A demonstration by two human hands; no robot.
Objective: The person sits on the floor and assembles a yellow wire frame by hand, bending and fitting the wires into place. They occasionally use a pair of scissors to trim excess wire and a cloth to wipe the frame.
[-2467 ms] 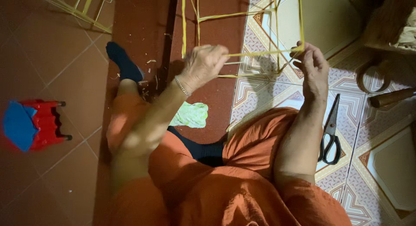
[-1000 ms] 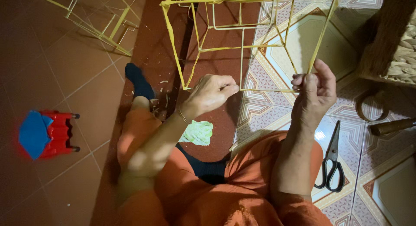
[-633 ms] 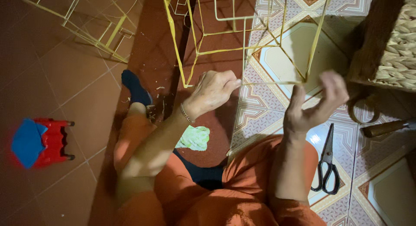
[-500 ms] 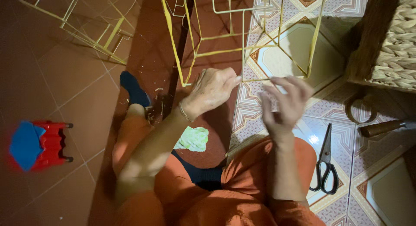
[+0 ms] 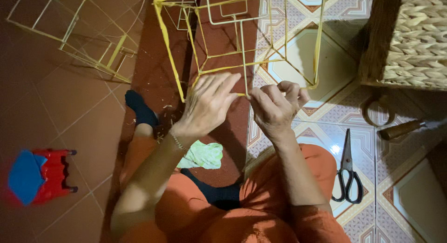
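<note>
I look down from the head camera at 2 bare hands working on a yellow wire frame [image 5: 242, 47], an open box of thin rods standing on the floor in front of the seated person's orange-clad knees. I place everything else by that frame.

At the frame's near bottom rod, the left hand [image 5: 207, 105] rests with fingers stretched long and only loosely curved, fingertips laid on the rod. I cannot tell whether it pinches anything. The right hand [image 5: 274, 108] sits just right of it, fingers curled tight with thumb against forefinger, apparently nipping the same rod or a thin strand on it; the strand itself is too fine to make out.

Half a second ago the right hand was open and blurred in mid-air, clear of the frame. It has now come back to the rod, nearly touching the left hand, so both hands are again gathered on 1 joint.

Right of the frame stands a woven basket [image 5: 409, 38]; near it lie black-handled scissors [image 5: 347, 173]. Left of the frame lies a second wire frame [image 5: 70, 33], and farther toward me a red stool [image 5: 51, 175]. A green cloth [image 5: 202, 155] lies below the frame.
</note>
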